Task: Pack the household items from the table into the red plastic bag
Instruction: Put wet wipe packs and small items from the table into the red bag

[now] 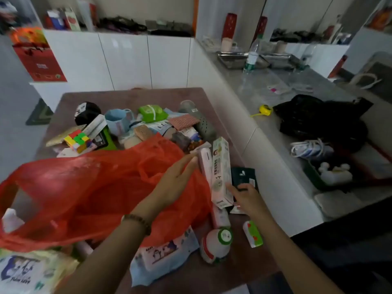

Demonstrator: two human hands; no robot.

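Fingertips (192, 161) of left hand (176, 179) straight, touching pink box (205, 166) at red bag's (84, 187) right edge. Right hand (246, 198) at toothpaste carton's (220, 162) near end, grip unclear. Both boxes lie lengthwise along that edge; left hand nearer bag.

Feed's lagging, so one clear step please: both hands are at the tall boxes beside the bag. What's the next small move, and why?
Probably tip the white-green box and pink box leftward into the red bag: the left hand touches the pink one over the bag, the right hand is at the other's lower end.
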